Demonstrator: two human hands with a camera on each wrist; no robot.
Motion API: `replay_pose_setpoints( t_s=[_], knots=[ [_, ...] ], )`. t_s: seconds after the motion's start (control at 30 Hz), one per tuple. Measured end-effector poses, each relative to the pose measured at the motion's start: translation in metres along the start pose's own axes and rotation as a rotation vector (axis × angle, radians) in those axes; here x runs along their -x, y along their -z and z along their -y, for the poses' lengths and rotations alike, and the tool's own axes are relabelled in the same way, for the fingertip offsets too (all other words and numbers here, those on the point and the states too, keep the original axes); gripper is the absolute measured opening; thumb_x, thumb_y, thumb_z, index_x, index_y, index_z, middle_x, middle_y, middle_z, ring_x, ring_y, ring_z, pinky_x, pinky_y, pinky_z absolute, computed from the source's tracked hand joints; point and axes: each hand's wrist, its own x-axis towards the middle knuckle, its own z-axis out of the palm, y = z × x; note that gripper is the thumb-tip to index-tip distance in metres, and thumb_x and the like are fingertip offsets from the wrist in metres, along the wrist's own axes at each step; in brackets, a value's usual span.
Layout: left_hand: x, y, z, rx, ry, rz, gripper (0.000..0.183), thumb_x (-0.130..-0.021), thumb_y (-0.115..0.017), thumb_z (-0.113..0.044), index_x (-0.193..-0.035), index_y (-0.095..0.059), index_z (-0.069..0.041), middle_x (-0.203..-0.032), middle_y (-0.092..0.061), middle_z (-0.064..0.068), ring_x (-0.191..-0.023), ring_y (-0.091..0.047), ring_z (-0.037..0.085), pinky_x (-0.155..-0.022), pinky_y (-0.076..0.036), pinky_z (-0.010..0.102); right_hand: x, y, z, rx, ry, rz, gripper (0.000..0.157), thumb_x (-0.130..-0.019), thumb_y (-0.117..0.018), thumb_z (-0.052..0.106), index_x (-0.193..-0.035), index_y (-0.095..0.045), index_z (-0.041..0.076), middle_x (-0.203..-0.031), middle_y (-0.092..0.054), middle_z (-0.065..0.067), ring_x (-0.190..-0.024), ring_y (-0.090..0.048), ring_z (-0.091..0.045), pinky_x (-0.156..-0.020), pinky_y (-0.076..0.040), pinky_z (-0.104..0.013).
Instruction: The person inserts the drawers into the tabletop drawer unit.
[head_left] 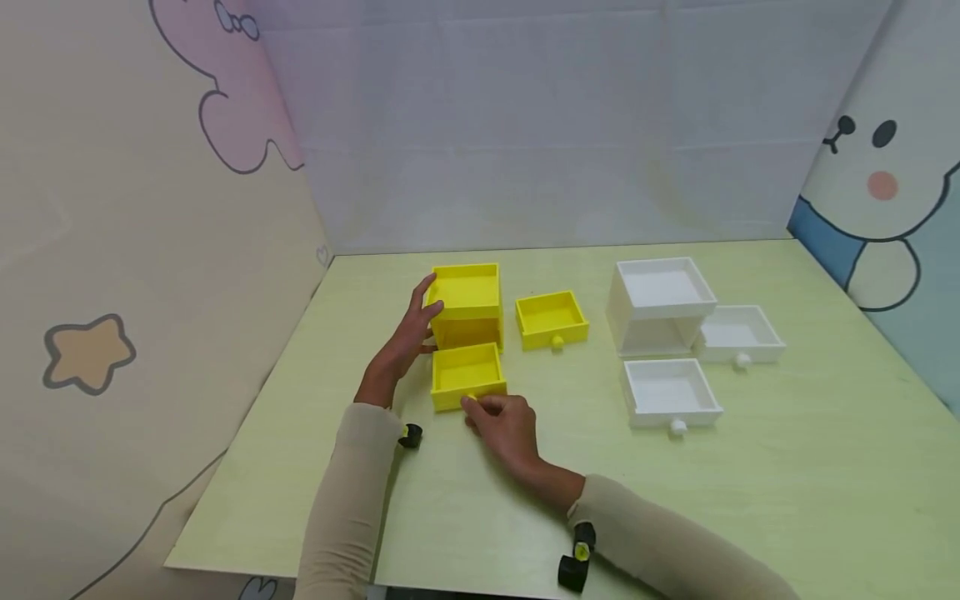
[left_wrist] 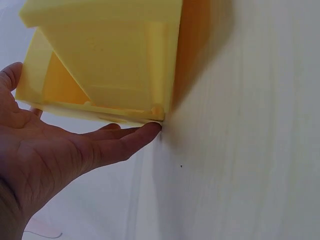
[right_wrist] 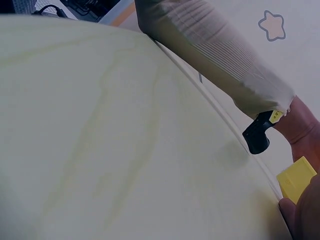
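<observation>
My left hand [head_left: 408,337] rests against the left side of a yellow box-shaped cabinet [head_left: 467,287], its digits spread from the top edge down to the base. In the left wrist view the fingers [left_wrist: 112,150] lie fairly straight along the cabinet wall [left_wrist: 100,65]. At the cabinet's lower front sits a yellow drawer [head_left: 468,371]; whether its back end is inside the opening I cannot tell. My right hand [head_left: 506,429] pinches the drawer's front knob between thumb and fingers, which mostly cover it. The right wrist view shows only part of that hand [right_wrist: 307,212] and a yellow piece [right_wrist: 296,179].
A second yellow drawer [head_left: 552,318] lies right of the yellow cabinet. Farther right stands a white cabinet [head_left: 663,292] with an open front, one white drawer [head_left: 671,392] before it and another [head_left: 741,332] beside it. The pale table [head_left: 810,483] meets a white backdrop [head_left: 555,125].
</observation>
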Motion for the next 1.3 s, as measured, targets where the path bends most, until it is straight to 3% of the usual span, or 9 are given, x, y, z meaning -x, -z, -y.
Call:
replay_pose_setpoints(
  t_s=[0.63, 0.83, 1.3],
  knots=[
    [-0.002, 0.0, 0.001, 0.003, 0.01, -0.01, 0.057, -0.105, -0.041, -0.045, -0.152, -0.01, -0.056, -0.165, -0.004, -0.001, -0.139, -0.029, 0.054, -0.105, -0.034, 0.066, -0.009, -0.011, 0.0, -0.007, 0.009, -0.11, 0.025, -0.089, -0.076, 0.03, -0.081, -0.081, 0.007, -0.07, -0.074, -0.001, -0.067, -0.068, -0.009, -0.069, -0.051, -0.026],
    [-0.004, 0.0, 0.001, -0.01, 0.011, -0.013, 0.058, -0.103, -0.043, -0.049, -0.151, -0.01, -0.057, -0.166, -0.003, -0.001, -0.138, -0.03, 0.054, -0.105, -0.034, 0.066, -0.013, -0.012, 0.002, -0.007, -0.015, -0.12, 0.023, -0.089, -0.076, 0.03, -0.083, -0.081, 0.009, -0.073, -0.074, -0.003, -0.069, -0.069, -0.01, -0.067, -0.052, -0.026],
    [-0.003, 0.0, 0.003, -0.001, 0.013, -0.009, 0.058, -0.103, -0.042, -0.047, -0.151, -0.011, -0.056, -0.166, -0.004, -0.001, -0.138, -0.029, 0.054, -0.104, -0.034, 0.067, -0.014, -0.017, 0.0, 0.004, 0.014, -0.158, 0.023, -0.089, -0.076, 0.03, -0.082, -0.081, 0.008, -0.071, -0.074, -0.002, -0.065, -0.068, -0.009, -0.064, -0.052, -0.026]
  ],
)
